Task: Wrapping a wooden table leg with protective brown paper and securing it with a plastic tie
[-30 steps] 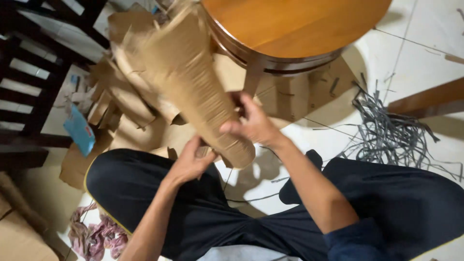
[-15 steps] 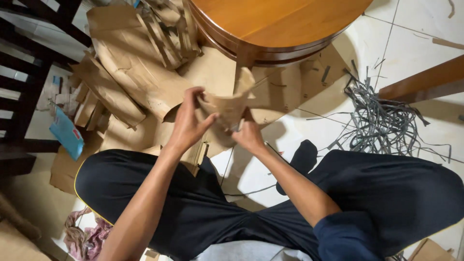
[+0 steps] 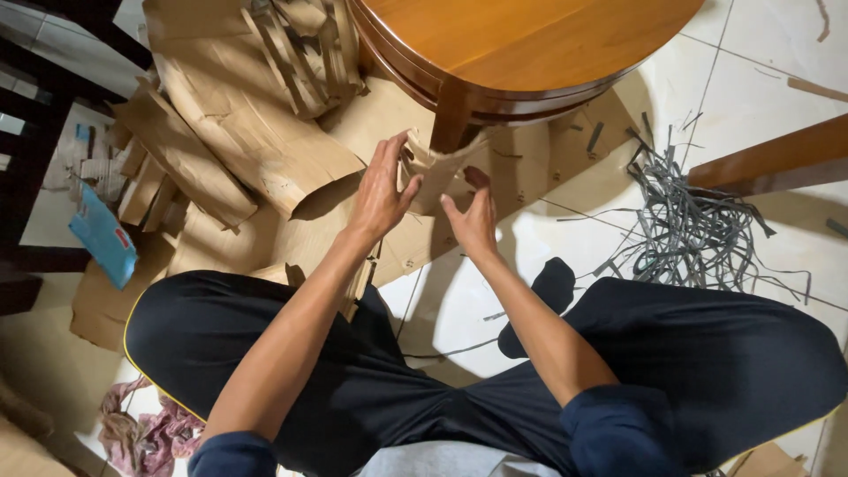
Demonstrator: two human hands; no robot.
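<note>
I sit cross-legged on a tiled floor in dark trousers. Both hands are raised in front of my knees around a small crumpled piece of brown cardboard (image 3: 430, 170). My left hand (image 3: 380, 190) has its fingers stretched upward and its thumb pressed against the piece's left side. My right hand (image 3: 473, 221) grips the piece's lower right, with the fingertips curled behind it. The piece hangs just in front of the leg of a round wooden table (image 3: 521, 44).
A heap of torn cardboard sheets (image 3: 238, 115) covers the floor at left and under the table. Grey shredded strips (image 3: 698, 230) lie at right beside a wooden beam (image 3: 777, 159). A blue packet (image 3: 102, 234), a pink cloth (image 3: 141, 433) and a dark chair (image 3: 35, 79) are at left.
A second ago I held a long cardboard roll; it is now with the pile. Both hands have moved up and away from me with the small crumpled piece, and my left fingers have spread.
</note>
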